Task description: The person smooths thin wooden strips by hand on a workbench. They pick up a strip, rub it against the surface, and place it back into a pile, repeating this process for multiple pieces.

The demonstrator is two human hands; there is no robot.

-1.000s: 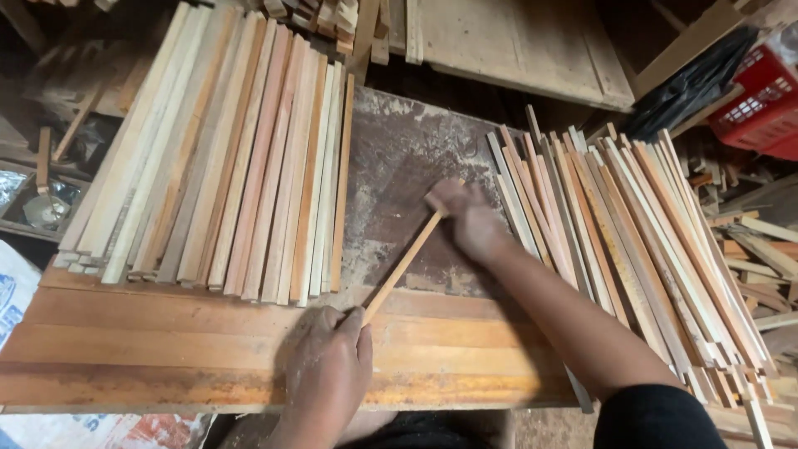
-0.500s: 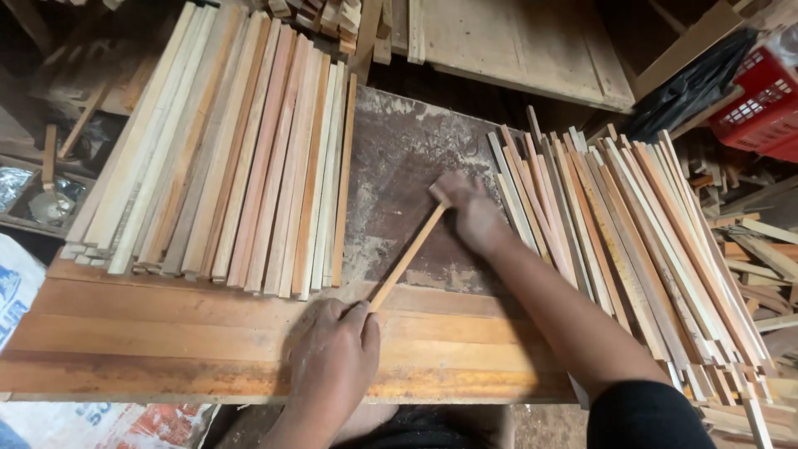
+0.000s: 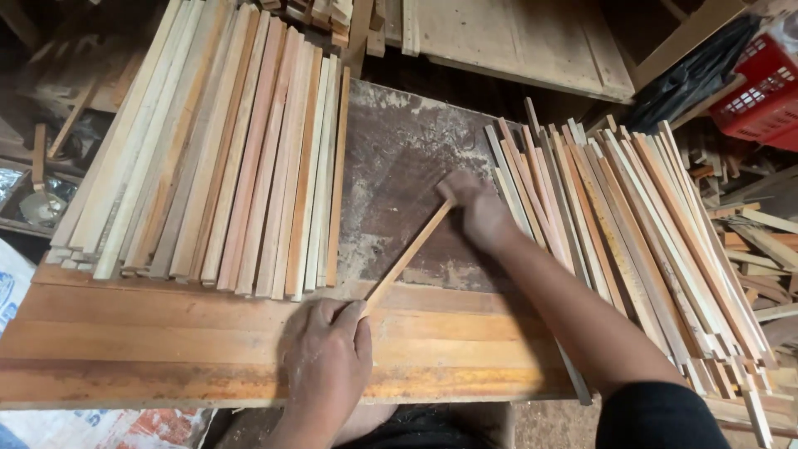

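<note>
A thin wooden strip [image 3: 407, 256] lies slantwise across the bare, dusty middle of the table [image 3: 399, 158], one end low near the person's body and the other reaching up and to the right. The left hand [image 3: 328, 362] is curled closed around the near end, thumb and fingers pinched on it where the strip crosses onto the reddish planks [image 3: 150, 341] along the table's front edge. The right hand [image 3: 474, 204] has its fingers folded over the far end, gripping it just beside the loose heap of strips on the right [image 3: 632, 241]. So both hands are clamped on the same strip, one at each end, well apart from each other. To the left, a neat row of longer slats [image 3: 224, 158] lies side by side, pale, pink and orange, their near ends resting close to the planks. The heap on the right is fanned and untidy, some pieces hanging over the table's edge. A red plastic crate [image 3: 761, 91] sits at the far right, with a dark sheet [image 3: 682, 83] beside it, and a flat wooden board [image 3: 515, 41] lies beyond the table.
</note>
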